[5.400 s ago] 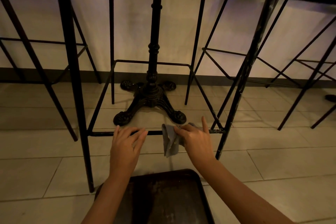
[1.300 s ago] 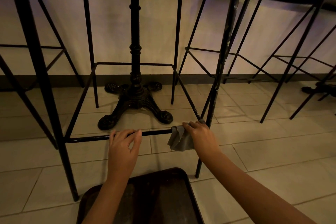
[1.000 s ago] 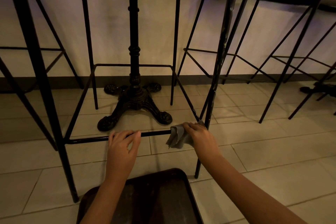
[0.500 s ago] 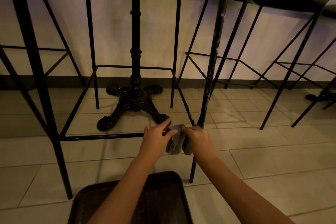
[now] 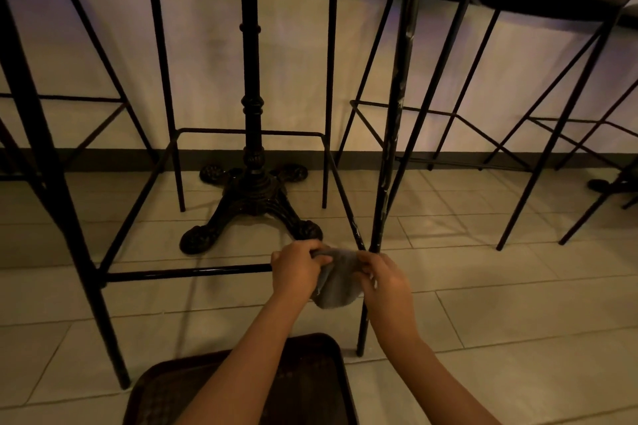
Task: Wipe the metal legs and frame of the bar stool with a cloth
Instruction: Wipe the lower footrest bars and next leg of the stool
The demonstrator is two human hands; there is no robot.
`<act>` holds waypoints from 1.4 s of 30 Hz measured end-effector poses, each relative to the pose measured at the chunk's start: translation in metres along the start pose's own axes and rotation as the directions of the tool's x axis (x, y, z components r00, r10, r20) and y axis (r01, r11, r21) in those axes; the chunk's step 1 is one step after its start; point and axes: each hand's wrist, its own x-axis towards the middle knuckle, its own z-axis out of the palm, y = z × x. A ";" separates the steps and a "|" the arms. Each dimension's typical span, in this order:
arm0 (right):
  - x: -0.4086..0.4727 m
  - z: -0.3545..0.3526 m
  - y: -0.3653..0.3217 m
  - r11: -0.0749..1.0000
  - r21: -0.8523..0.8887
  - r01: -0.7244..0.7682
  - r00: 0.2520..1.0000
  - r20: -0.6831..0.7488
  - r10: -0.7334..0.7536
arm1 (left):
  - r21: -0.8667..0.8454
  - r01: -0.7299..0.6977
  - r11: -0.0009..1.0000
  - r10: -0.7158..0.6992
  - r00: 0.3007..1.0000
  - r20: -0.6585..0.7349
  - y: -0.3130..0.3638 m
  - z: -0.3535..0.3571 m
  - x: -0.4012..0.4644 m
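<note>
In the head view, both hands meet low down at the front right corner of the bar stool (image 5: 393, 134). The left hand (image 5: 298, 271) has its fingers curled over the top edge of the grey cloth (image 5: 336, 281). The right hand (image 5: 385, 281) pinches the other side of the cloth. The cloth hangs bunched between them, just where the low front bar (image 5: 186, 272) meets the front right leg (image 5: 386, 190). That leg looks scuffed with pale marks. A dark tray (image 5: 241, 386) lies on the tiled floor (image 5: 500, 321) near the person, and a black table base (image 5: 250, 203) stands behind the stool. The step now seems to be getting a good hold on the cloth at this corner. To do it well, I think the hands should wrap the cloth all the way round the leg, squeeze gently, and slide along it slowly, so no side gets missed.
</note>
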 end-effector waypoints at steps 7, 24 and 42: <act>-0.019 0.013 0.005 0.988 -0.055 -0.146 0.988 -0.051 0.143 | -0.051 0.005 0.999 -0.001 0.997 0.078 0.002 0.001 0.014; -0.005 0.017 -0.011 0.954 0.143 -0.263 0.952 -0.124 0.281 | -0.214 -0.284 0.934 0.343 0.881 0.326 0.006 -0.016 0.016; 0.011 -0.033 -0.009 0.946 0.190 -0.261 0.933 -0.200 0.298 | -0.344 -0.202 0.917 0.274 0.945 0.178 0.021 -0.011 0.071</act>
